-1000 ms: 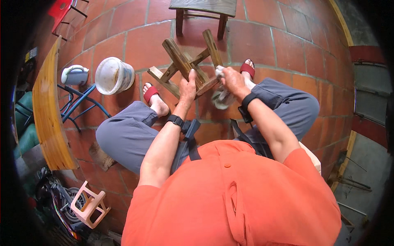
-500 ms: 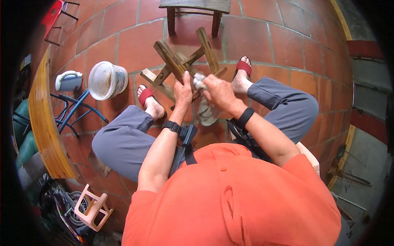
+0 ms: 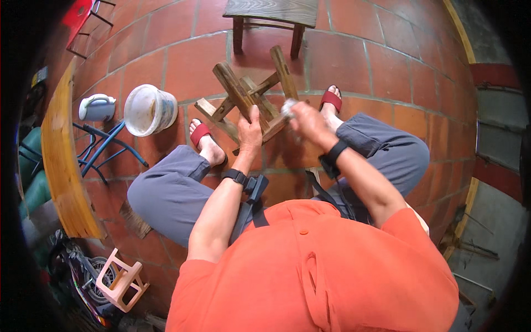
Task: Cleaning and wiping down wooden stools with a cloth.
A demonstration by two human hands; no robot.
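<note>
A small wooden stool point(image 3: 243, 94) lies tipped over on the red tile floor between my feet, its legs pointing up and away. My left hand point(image 3: 250, 133) grips one of the stool's lower wooden rails. My right hand point(image 3: 307, 123) is closed around a pale crumpled cloth point(image 3: 289, 106) pressed against the stool's leg near its right side. Both wrists wear dark bands.
A white bucket point(image 3: 148, 109) and a pale jug point(image 3: 97, 107) stand to the left. Another wooden stool point(image 3: 271, 14) stands ahead. A curved wooden board point(image 3: 63, 160) and blue metal frame point(image 3: 105, 146) lie at left; a small pink stool point(image 3: 121, 279) sits lower left.
My right hand with the cloth moved from near my lap up to the stool's right leg. My left hand stayed on the stool, which shifted slightly.
</note>
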